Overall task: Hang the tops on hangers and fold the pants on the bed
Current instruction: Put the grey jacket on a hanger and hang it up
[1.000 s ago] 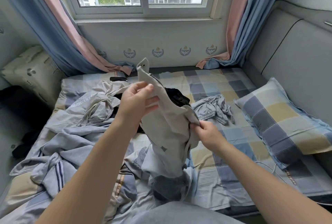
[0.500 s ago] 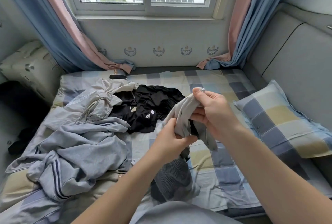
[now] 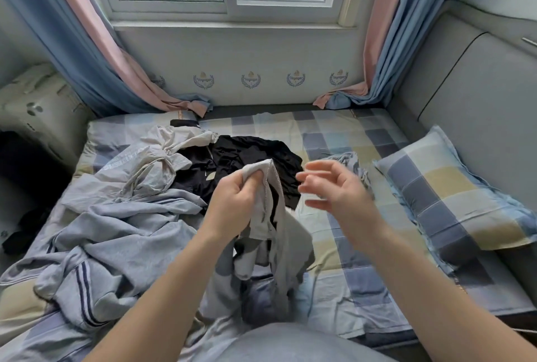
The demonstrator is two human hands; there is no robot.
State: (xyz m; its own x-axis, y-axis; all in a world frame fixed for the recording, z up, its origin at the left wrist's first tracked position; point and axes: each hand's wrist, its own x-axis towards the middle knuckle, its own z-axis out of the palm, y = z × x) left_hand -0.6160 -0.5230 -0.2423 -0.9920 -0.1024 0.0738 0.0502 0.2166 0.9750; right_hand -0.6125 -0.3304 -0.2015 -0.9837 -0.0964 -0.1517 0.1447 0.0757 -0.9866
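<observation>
My left hand grips the stitched hem of a grey garment, which hangs down in front of me over the bed. Just to its right, my right hand hovers with fingers loosely spread and holds nothing; it is blurred. A black garment lies crumpled behind the hands. A beige-grey garment is bunched to its left. A small blue-grey garment lies partly hidden behind my right hand. No hanger shows in this view.
A pale blue quilt with dark stripes is heaped over the bed's left half. A checked pillow lies at the right by the padded headboard. Curtains hang at the window behind. A printed cushion stands at far left.
My right hand has let go of the grey garment and moved off to the right. My left hand has shifted its grip up to the hem, and the garment hangs lower.
</observation>
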